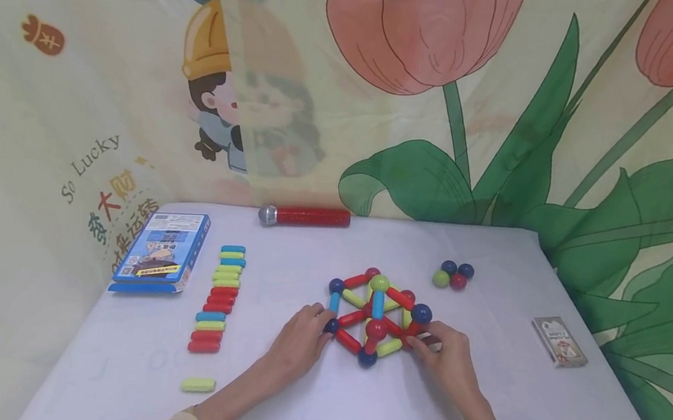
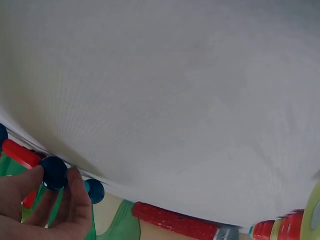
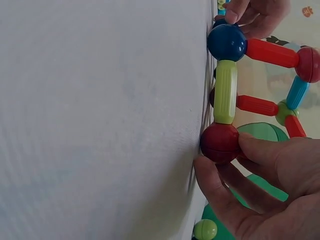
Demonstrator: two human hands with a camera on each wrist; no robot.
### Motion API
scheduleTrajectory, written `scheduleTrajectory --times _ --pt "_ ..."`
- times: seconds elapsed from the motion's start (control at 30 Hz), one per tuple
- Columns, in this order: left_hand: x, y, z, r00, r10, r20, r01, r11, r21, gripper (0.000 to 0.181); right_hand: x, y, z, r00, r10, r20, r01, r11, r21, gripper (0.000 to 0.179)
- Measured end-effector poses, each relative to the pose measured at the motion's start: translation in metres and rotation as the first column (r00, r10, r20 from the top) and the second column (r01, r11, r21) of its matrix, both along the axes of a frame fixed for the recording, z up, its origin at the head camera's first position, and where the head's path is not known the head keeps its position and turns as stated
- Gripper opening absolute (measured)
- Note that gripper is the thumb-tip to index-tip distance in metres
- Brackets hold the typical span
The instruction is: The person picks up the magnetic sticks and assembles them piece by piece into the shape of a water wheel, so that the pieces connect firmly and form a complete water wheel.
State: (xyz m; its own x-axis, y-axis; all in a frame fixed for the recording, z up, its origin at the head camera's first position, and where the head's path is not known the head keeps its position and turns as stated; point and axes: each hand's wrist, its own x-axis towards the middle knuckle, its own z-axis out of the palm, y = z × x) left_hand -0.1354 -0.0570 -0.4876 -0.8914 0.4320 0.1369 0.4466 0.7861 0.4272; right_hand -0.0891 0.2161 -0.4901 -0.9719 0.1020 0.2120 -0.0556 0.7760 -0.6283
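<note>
The ball-and-rod frame (image 1: 378,305) stands on the counter (image 1: 350,419) near its middle, apparently being steadied low down; the left hand (image 1: 299,336) pinches a blue ball (image 1: 331,326); the right hand (image 1: 449,356) grips a red ball (image 3: 220,143); the next move likely calls for gentle, even pressure.

On my white table (image 1: 313,412) I have a frame (image 1: 378,305), rods (image 1: 224,291), balls (image 1: 458,281), a box (image 1: 162,249), a tube (image 1: 313,217) and a pack (image 1: 560,341).
</note>
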Motion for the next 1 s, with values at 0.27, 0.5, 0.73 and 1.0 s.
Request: scheduleTrajectory --times 0.27,0.5,0.73,1.0 --pt "-0.001 0.0 0.001 1.0 -0.002 -0.007 0.002 1.0 -0.004 0.04 -0.001 -0.003 0.003 1.0 0.008 0.0 -0.008 1.0 -0.002 0.02" --pt "0.001 -0.001 0.002 1.0 0.002 0.007 -0.002 1.0 -0.003 0.041 -0.009 -0.002 0.006 0.999 0.019 0.029 -0.019 1.0 0.002 0.023" --pt "0.014 0.006 0.006 1.0 -0.029 0.007 0.029 0.999 -0.022 0.042 -0.048 0.012 0.004 0.993 0.114 0.044 -0.113 0.993 -0.025 0.027" --pt "0.024 0.018 0.009 0.995 -0.089 0.044 0.089 0.996 -0.012 0.039 -0.081 0.028 0.0 0.98 0.19 0.059 -0.186 0.981 -0.061 0.026"
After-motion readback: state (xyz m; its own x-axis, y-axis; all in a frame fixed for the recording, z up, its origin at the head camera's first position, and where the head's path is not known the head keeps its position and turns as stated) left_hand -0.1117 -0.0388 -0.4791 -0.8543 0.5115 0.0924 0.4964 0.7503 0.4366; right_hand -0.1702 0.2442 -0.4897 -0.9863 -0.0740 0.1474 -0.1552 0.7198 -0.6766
